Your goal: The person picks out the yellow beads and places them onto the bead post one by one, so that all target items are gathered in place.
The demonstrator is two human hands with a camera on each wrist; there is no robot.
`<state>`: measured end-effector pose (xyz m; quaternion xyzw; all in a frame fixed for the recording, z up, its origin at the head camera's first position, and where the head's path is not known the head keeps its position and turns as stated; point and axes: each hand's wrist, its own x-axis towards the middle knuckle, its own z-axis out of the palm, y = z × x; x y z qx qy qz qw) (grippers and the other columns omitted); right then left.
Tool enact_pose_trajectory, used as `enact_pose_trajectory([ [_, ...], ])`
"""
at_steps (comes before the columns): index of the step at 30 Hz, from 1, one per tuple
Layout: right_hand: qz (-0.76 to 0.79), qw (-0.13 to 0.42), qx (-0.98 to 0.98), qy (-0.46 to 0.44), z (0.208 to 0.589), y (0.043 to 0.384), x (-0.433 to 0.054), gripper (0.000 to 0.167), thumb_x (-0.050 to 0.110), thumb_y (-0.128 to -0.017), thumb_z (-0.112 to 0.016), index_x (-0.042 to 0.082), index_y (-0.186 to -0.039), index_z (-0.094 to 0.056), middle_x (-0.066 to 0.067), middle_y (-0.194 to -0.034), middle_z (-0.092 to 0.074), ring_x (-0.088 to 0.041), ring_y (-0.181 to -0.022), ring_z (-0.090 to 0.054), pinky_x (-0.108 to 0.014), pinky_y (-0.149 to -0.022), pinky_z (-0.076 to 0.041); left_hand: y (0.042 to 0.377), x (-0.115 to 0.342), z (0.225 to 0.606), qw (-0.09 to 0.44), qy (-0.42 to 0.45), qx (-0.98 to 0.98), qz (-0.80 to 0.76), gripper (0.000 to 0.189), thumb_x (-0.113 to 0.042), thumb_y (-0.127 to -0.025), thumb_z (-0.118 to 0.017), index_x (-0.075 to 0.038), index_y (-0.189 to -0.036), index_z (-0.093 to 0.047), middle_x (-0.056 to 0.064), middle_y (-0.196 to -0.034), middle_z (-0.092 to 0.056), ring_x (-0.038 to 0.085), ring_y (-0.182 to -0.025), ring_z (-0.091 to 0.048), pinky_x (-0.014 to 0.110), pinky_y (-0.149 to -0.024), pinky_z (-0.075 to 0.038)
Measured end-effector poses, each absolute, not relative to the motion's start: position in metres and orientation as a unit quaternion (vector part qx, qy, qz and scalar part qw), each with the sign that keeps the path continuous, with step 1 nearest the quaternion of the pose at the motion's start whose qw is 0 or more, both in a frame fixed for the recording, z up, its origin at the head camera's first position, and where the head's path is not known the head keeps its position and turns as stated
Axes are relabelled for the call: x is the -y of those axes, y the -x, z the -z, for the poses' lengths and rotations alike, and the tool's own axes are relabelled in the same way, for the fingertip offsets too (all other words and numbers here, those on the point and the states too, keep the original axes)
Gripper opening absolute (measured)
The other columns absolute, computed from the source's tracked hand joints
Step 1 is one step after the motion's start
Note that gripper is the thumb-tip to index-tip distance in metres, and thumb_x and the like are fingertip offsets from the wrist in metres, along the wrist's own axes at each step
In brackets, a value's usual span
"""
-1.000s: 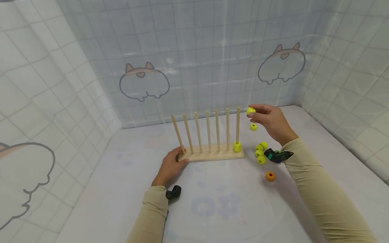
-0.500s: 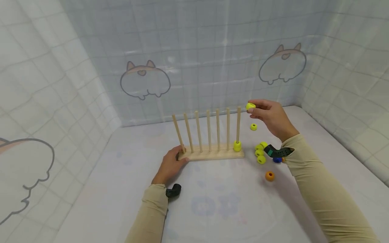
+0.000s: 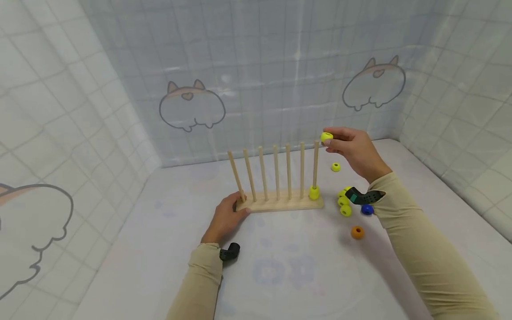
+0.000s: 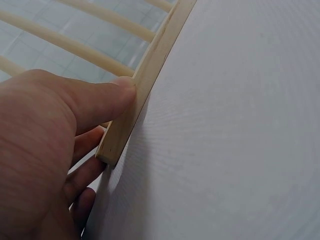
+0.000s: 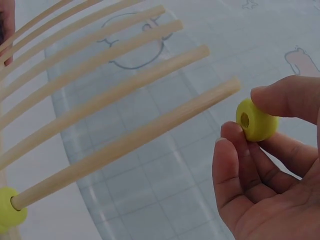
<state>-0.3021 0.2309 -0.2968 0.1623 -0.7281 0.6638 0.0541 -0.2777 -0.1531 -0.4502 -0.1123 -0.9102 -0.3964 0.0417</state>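
A wooden peg rack [image 3: 280,205] with a row of upright dowels stands on the table. My left hand [image 3: 226,218] grips its left end, the thumb on the front edge of the base, as the left wrist view shows. Between thumb and fingers my right hand [image 3: 358,151] pinches a yellow bead [image 5: 257,120], close beside the tip of the rightmost dowel [image 5: 150,132] and apart from it. The bead's hole faces the dowel in the right wrist view. Yellow beads [image 3: 314,193] sit at the foot of that dowel; the other dowels are bare.
Several loose yellow beads [image 3: 346,210] lie right of the rack, partly under my right wrist. A single yellow bead [image 3: 335,167] lies farther back. Nearby are a blue bead [image 3: 366,210] and an orange bead [image 3: 358,232]. A tiled-pattern sheet [image 3: 260,66] rises behind the table.
My right hand has risen slightly and moved left with the yellow bead, nearer the rightmost dowel's tip. The blue bead has come into view from behind the wrist. My left hand keeps its grip.
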Motion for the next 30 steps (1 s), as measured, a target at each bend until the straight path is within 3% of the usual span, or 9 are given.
enact_pose_trajectory([
  [30, -0.655, 0.048, 0.731, -0.187, 0.2877, 0.3032, -0.221, 0.044, 0.017, -0.097, -0.069, -0.001, -0.135, -0.059, -0.014, -0.124, -0.061, -0.025, -0.109, -0.061, -0.027, -0.093, -0.053, 0.2765, 0.1554, 0.4499, 0.031, 0.102, 0.908, 0.404, 0.055, -0.024, -0.094, -0.072, -0.008, -0.143, -0.054, 0.016, -0.149, -0.047, 0.035, -0.141, -0.039, 0.051, -0.115, -0.032],
])
